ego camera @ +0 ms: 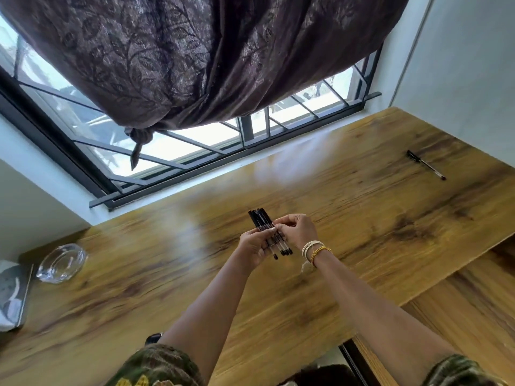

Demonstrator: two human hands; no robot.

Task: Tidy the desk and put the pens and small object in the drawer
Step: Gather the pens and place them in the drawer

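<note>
A bundle of several black-capped clear pens (262, 220) is held just above the middle of the wooden desk (362, 218). My left hand (255, 246) grips the bundle from the left and below. My right hand (298, 229), with string bracelets at the wrist, pinches the same pens from the right. One more pen (425, 164) lies alone on the desk at the far right. No drawer is in view.
A clear glass ashtray (62, 263) sits at the desk's left end beside a grey tray-like object (12, 296). A window with bars and a knotted dark curtain (195, 59) runs behind the desk. A small dark object (153, 337) lies near the front edge.
</note>
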